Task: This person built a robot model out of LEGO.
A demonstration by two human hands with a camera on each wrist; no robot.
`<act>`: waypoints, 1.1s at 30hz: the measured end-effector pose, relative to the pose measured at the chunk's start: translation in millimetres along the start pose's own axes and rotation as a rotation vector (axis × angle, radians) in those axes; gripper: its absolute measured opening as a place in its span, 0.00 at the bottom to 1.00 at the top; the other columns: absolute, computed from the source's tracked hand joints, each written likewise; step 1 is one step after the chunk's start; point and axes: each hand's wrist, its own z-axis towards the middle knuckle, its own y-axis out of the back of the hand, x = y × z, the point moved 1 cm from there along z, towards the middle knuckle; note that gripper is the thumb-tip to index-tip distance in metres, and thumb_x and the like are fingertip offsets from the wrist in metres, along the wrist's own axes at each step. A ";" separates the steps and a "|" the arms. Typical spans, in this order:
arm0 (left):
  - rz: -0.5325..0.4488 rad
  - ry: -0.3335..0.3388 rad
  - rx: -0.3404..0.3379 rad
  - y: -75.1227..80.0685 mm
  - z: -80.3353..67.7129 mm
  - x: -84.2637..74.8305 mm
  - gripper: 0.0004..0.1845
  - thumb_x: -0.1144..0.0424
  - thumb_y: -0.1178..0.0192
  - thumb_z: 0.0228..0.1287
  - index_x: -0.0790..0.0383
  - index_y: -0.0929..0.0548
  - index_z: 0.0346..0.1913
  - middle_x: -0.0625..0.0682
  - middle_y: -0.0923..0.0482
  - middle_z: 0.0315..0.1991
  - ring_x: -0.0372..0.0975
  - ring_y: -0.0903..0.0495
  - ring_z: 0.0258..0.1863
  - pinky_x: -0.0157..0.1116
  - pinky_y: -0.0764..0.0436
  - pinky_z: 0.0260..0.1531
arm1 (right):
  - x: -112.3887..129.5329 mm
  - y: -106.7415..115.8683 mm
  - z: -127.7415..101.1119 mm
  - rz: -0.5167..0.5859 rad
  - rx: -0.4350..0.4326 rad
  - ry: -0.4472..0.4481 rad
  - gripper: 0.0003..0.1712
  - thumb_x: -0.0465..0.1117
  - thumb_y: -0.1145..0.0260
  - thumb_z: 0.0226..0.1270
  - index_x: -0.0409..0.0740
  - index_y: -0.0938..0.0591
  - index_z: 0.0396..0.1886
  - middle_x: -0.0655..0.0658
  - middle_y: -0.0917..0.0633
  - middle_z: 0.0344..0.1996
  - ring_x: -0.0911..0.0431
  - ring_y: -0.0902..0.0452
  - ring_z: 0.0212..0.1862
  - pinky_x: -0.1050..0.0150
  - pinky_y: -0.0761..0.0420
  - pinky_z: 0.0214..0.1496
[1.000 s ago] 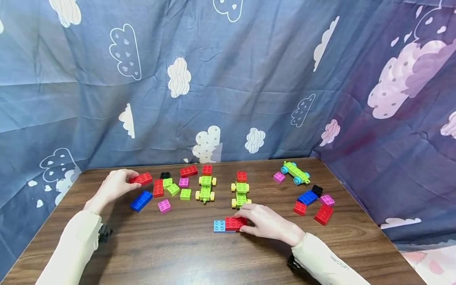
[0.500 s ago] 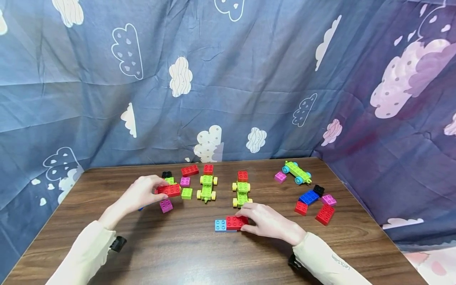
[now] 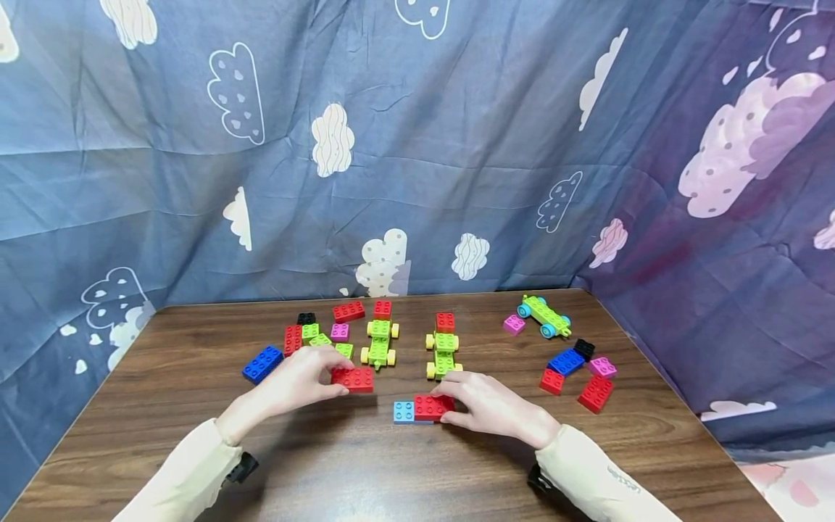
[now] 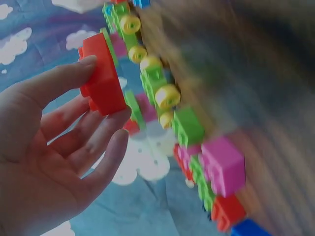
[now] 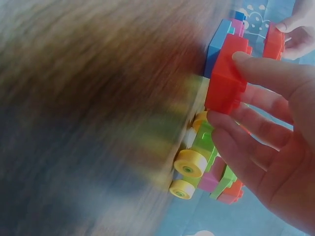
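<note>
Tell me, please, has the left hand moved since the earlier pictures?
Yes: the left hand, holding a red plastic brick, moved right, toward the light blue brick.

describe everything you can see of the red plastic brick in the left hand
The long red studded plastic building brick looks like glossy moulded plastic with round studs on top. The left hand pinches it between thumb and fingers, studs up by the head view, low over the brown wooden table; whether it touches the wood is unclear. It sits just left of the red-and-light-blue brick pair gripped by the right hand, apart from it.
</note>
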 end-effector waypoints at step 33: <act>-0.012 -0.125 0.042 -52.6 19.2 -33.4 0.14 0.57 0.27 0.56 0.56 0.13 0.45 0.46 0.14 0.41 0.36 0.17 0.41 0.35 0.18 0.41 | 0.4 -1.1 1.8 -0.021 -0.026 0.057 0.15 0.49 0.28 0.63 0.50 0.15 0.47 0.53 0.16 0.39 0.63 0.24 0.36 0.69 0.21 0.39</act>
